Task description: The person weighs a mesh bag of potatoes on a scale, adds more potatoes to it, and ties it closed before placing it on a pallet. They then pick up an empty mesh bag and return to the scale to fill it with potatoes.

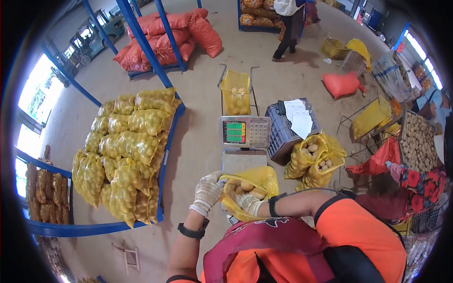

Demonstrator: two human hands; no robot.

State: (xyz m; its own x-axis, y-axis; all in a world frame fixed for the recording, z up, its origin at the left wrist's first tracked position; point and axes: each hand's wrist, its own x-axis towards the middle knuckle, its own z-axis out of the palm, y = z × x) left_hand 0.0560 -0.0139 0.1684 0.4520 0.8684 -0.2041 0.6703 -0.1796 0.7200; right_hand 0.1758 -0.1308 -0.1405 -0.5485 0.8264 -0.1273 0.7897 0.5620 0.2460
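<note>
A: Where is the sack right now?

B: The yellow mesh sack of potatoes sits on the platform of the weighing scale, directly in front of both hands. The left hand, gloved, grips the sack's open rim on its near-left side. The right hand, also gloved, is down at the mouth, fingers curled into the netting among the potatoes

A: So both hands are clenched on the mesh?

B: Yes, each is closed on the netting; neither is free

A: How would you handle this step well?

B: I'd judge the mouth should be kept gathered and high, so no potato rolls out toward the wrists. The weight should rest fully on the platform, not on the arms, or the green display just beyond the hands may read false

A: Anything close by to mind?

B: To the right of the right hand stand two more filled sacks and a grey crate with papers on it. Far left of the left hand lies the stacked pallet of sacks, well apart
</note>
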